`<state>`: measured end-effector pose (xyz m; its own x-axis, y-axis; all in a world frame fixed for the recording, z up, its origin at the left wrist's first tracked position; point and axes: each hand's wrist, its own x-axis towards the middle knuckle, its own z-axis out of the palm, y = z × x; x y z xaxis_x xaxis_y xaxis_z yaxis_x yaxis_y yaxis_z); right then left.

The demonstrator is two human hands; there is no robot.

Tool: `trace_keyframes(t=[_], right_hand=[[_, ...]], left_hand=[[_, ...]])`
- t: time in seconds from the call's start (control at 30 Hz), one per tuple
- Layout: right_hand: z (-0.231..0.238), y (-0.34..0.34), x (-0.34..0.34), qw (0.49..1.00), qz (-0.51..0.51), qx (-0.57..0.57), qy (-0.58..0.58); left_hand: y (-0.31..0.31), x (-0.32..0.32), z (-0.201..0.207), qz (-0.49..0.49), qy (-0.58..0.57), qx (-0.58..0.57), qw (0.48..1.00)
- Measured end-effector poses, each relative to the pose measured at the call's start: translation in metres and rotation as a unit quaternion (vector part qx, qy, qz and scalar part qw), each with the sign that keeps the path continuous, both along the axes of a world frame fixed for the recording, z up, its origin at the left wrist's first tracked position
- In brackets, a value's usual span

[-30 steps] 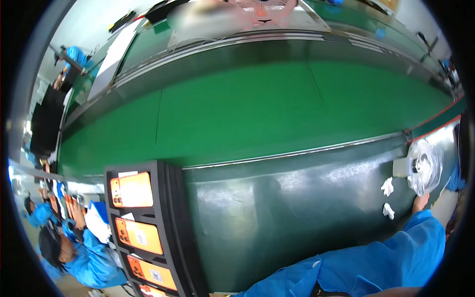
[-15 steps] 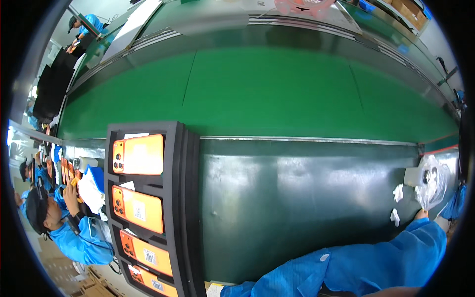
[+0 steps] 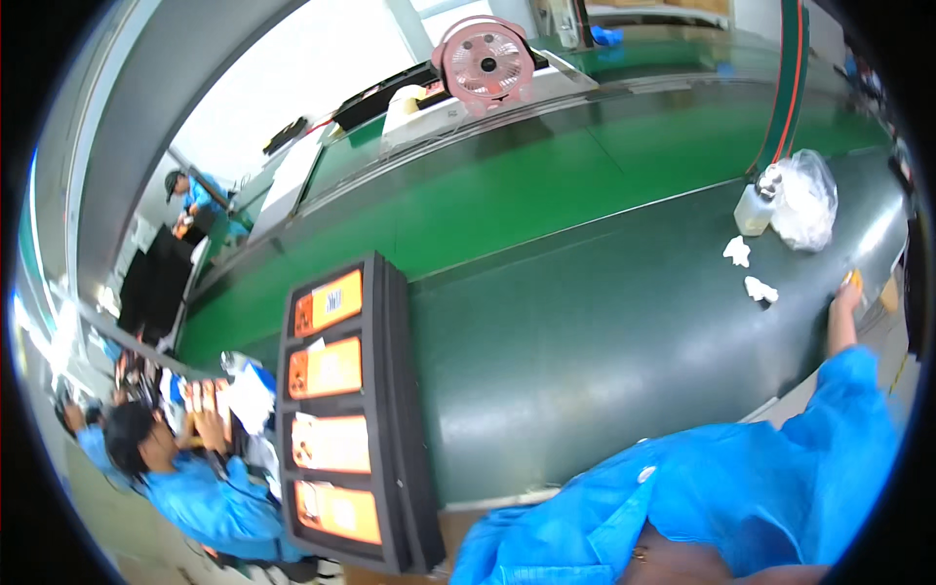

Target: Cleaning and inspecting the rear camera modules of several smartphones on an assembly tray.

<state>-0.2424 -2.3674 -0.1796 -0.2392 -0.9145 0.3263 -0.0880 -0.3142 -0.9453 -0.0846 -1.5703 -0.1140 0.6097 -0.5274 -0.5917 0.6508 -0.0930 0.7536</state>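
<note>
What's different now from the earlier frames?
The right hand has moved clear of the plastic bag, to its lower right; an orange thing now shows at the fingertips. The view tilted. The bottle, white scraps and four phones in the black tray stayed.

The right arm, in a loose bright-blue fabric sleeve (image 3: 829,409), reaches out toward the right of the view, its lower part pointing up and away from the body; the sleeve stops short of the wrist, leaving the bare right forearm (image 3: 841,330) showing; the bare right hand (image 3: 849,291) is small at the far end, an orange-yellow patch (image 3: 855,278) at its fingers, their exact bend too small to tell.
</note>
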Motion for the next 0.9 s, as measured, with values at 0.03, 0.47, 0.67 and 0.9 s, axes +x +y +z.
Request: trace_keyframes(t=[0.03,0.47,0.67,0.9], right_hand=[[0.027,0.004,0.018,0.977,0.079,0.009,-0.196],[0.204,0.545,0.190,0.147,0.944,-0.197,0.222],[0.166,0.602,0.191,0.127,0.896,-0.355,0.236],[0.175,0.620,0.209,0.067,0.924,-0.301,0.229]], left_hand=[[-0.012,0.003,0.007,-0.011,-0.004,-0.015,1.000],[-0.042,-0.009,0.068,0.030,-0.080,-0.143,0.986],[-0.044,-0.035,0.056,0.192,-0.062,-0.193,0.960],[0.006,-0.045,0.006,0.143,-0.030,-0.181,0.972]])
